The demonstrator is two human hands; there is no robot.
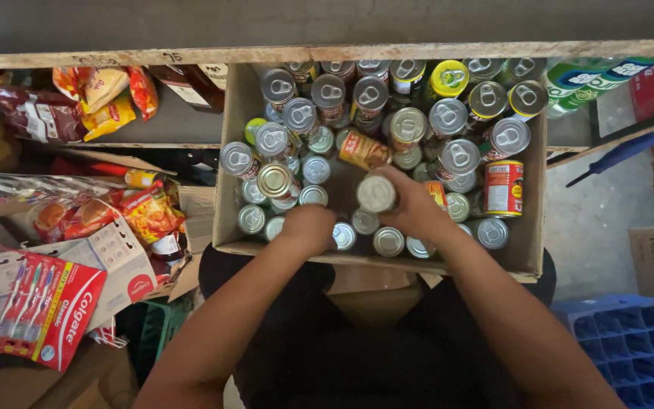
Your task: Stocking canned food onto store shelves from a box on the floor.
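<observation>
Two hands of yours are down in the cardboard box of tins, which sits on your lap below a wooden shelf edge. Your left hand rests knuckles-up on the near row of cans, fingers curled under, so whether it grips anything cannot be told. Your right hand has its fingers wrapped around a silver-topped can near the box's middle, raised among the others. You look to be mid-sort, one can in hand; the next move calls for a firm hold and a free slot to set it in. Lower cans are buried beneath the top layer, the hands cover several, and the goods at far left and right are cut off
</observation>
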